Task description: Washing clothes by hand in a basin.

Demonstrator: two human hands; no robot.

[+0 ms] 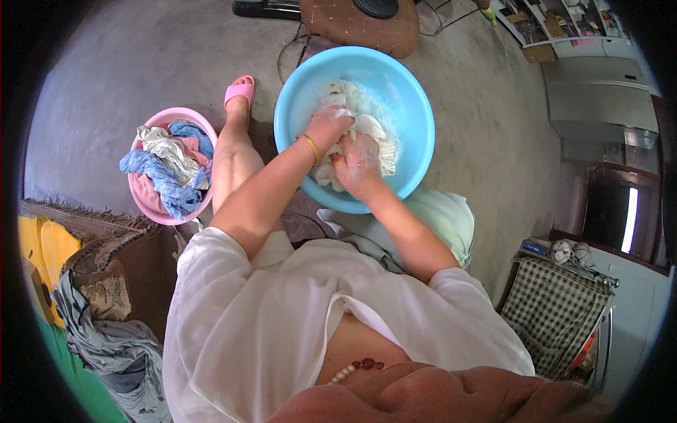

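Observation:
A wide light-blue plastic basin [415,127] stands on the floor before me, with sudsy water [389,108] inside. Wet white cloth [374,129] lies bunched in it, with a pleated or ribbed part towards the right. My left hand [329,129], with a yellow bangle at the wrist, is closed on an upper fold of this cloth. Just below and to the right, my right hand [359,163] is wet with foam, and its fingers curl into the same cloth. The two hands are close together, and the fingertips are partly hidden by cloth and suds.
A pink tub [138,198] heaped with blue, white and pink clothes is left of my leg. Pale green fabric [444,222] bulges beside the basin's lower right. A brown cushioned seat [359,26] stands beyond the basin. Checked cloth [558,312] covers a rack at the right.

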